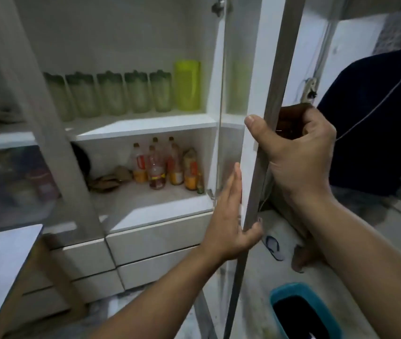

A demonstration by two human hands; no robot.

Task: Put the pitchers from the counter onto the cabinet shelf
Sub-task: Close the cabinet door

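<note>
Several clear green pitchers (pixel 111 94) with dark green lids stand in a row on the white cabinet shelf (pixel 145 127). A taller yellow-green container (pixel 187 85) stands at the row's right end. Both my hands hold the edge of the cabinet's open right door (pixel 260 94). My right hand (pixel 294 155) wraps around the door's edge with the thumb on its front face. Lower down, my left hand (pixel 228 218) lies flat against the inner face, its thumb hooked around the edge.
Sauce and oil bottles (pixel 165 165) fill the lower shelf. White drawers (pixel 155 241) sit below it. A counter corner (pixel 4 255) is at the left. A person in a dark shirt (pixel 370 123) stands at the right. A blue bin (pixel 302 311) and a sandal (pixel 274 247) lie on the floor.
</note>
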